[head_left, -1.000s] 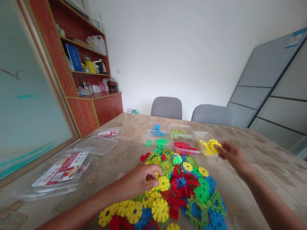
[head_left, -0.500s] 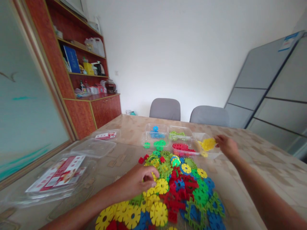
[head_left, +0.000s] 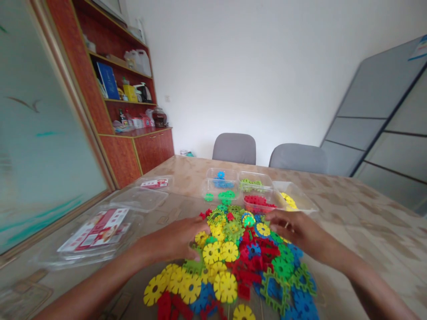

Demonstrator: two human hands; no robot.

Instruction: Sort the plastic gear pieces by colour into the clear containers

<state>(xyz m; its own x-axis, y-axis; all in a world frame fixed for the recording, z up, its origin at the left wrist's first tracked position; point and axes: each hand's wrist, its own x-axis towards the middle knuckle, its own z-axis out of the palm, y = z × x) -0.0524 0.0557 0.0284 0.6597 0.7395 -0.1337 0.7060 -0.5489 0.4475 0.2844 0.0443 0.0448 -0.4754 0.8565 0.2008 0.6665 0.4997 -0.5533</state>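
Observation:
A heap of plastic interlocking pieces lies in front of me: yellow disks, red pieces, green disks, blue disks and lime-green square pieces. My left hand is at the heap's left edge, thumb and fingers apart around a yellow disk, without a visible grip. Over the right side of the heap is my right hand, its fingers curved and apart, with nothing visible in them. Its fingertips are near a yellow-and-blue disk pair.
Behind the heap stand clear boxes holding blue, green, lime, red and yellow pieces. Clear lids and labelled packaging lie left. Two grey chairs stand beyond the table.
My right hand has let go of yellow pieces at the right-hand box and come back to the heap. My left hand has opened and shifted slightly left.

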